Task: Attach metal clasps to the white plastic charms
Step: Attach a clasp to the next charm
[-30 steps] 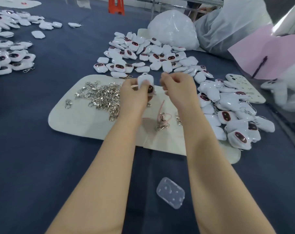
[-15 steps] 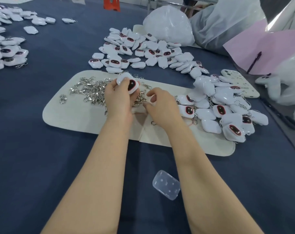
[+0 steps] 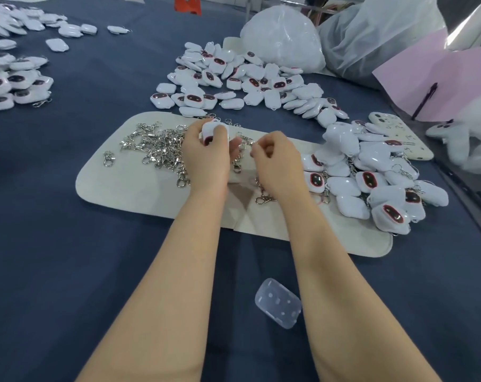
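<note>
My left hand (image 3: pixel 206 158) grips a white plastic charm (image 3: pixel 212 131) with a dark red face, held just above the cream mat (image 3: pixel 140 186). My right hand (image 3: pixel 277 161) is beside it with fingers curled, pinching something small at its fingertips that looks like a metal clasp; most of it is hidden. A heap of loose metal clasps (image 3: pixel 156 146) lies on the mat left of my hands. Another clasp (image 3: pixel 264 198) lies under my right wrist. Charms with clasps attached (image 3: pixel 371 183) are piled on the mat's right end.
A large pile of white charms (image 3: pixel 242 81) lies beyond the mat, and more charms (image 3: pixel 13 86) at far left. White plastic bags (image 3: pixel 283 37) stand at the back. A phone case (image 3: pixel 399 133) and pink paper (image 3: pixel 440 81) are at right. A clear plastic lid (image 3: pixel 277 303) lies between my forearms.
Both hands dropped from mid-air toward the mat. My right hand reached down to the clasps and now sits close to my left, which has turned the charm.
</note>
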`<state>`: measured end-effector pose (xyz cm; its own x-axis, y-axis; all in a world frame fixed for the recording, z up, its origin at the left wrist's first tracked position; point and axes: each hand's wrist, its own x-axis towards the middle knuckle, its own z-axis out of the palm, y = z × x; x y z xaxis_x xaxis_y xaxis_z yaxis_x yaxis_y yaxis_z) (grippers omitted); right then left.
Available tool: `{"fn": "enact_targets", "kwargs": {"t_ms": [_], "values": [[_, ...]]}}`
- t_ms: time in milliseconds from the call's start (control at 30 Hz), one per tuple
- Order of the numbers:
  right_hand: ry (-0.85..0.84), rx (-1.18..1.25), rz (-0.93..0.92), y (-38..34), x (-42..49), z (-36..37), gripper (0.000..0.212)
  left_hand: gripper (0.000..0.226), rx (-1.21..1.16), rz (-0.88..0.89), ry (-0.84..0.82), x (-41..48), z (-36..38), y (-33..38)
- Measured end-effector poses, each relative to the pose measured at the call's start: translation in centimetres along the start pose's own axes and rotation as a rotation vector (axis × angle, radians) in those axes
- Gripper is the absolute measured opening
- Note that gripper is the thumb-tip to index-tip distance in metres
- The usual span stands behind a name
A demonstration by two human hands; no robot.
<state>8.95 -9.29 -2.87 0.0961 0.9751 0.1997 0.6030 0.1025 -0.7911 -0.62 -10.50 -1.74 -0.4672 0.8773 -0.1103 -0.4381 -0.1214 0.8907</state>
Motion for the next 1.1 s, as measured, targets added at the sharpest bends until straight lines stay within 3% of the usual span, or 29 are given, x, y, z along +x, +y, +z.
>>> {"fn": "enact_targets", "kwargs": {"t_ms": [133,233,400,700,933,1100], "values": [[-0.031,0.288,0.063,-0.3,0.3,-1.9,0.011,0.016,0.180,0.013,-0.065,-0.2,0.2,-0.1],[-0.058,0.331,0.033,-0.2,0.3,-2.6,0.011,0.017,0.423,0.112,-0.119,-0.1,0.3,-0.5],[-0.050,0.283,-0.041,-0.2,0.4,-3.0,0.018,0.011,0.569,0.239,-0.250,-0.3,0.3,-0.5],[-0.006,0.226,-0.025,-0.2,0.5,-2.7,0.016,0.001,0.678,0.231,-0.317,-0.5,0.5,-0.8],[-0.016,0.272,0.017,-0.2,0.6,-2.5,0.008,0.013,0.649,0.178,-0.308,-0.4,0.5,-0.9],[-0.145,0.371,0.036,-0.2,0.4,-2.5,0.010,0.019,0.529,0.068,-0.279,-0.6,0.5,-0.5]]}}
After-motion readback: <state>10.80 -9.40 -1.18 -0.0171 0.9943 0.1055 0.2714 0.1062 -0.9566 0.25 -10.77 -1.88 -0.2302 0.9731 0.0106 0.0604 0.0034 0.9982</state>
